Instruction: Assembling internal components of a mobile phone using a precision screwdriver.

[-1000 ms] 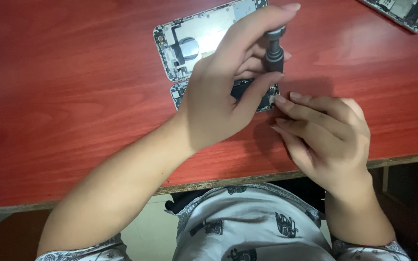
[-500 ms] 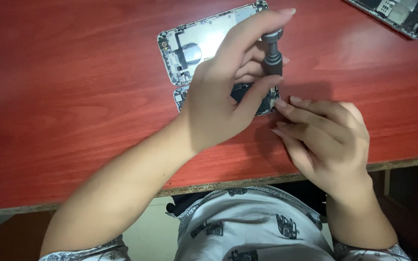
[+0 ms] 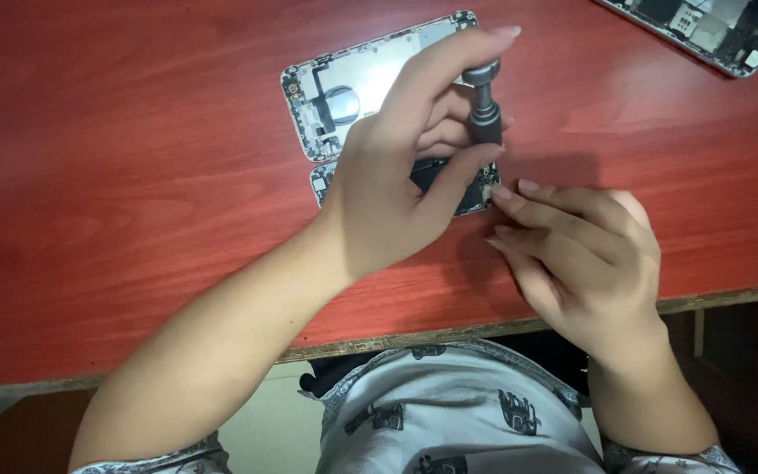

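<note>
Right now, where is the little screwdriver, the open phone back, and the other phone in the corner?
screwdriver [image 3: 485,118], head view, its dark ridged handle
open phone back [image 3: 344,92], head view, its silver inner plate
other phone [image 3: 708,26], head view, its exposed inside

Glossy red wood-grain table [image 3: 133,175], matt grey metal screwdriver [image 3: 485,118], silvery metal phone shell [image 3: 370,83]

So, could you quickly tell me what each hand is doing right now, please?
Left hand: closed around the screwdriver, held upright over the opened phone.
Right hand: holds nothing, fingertips resting beside the phone.
</note>
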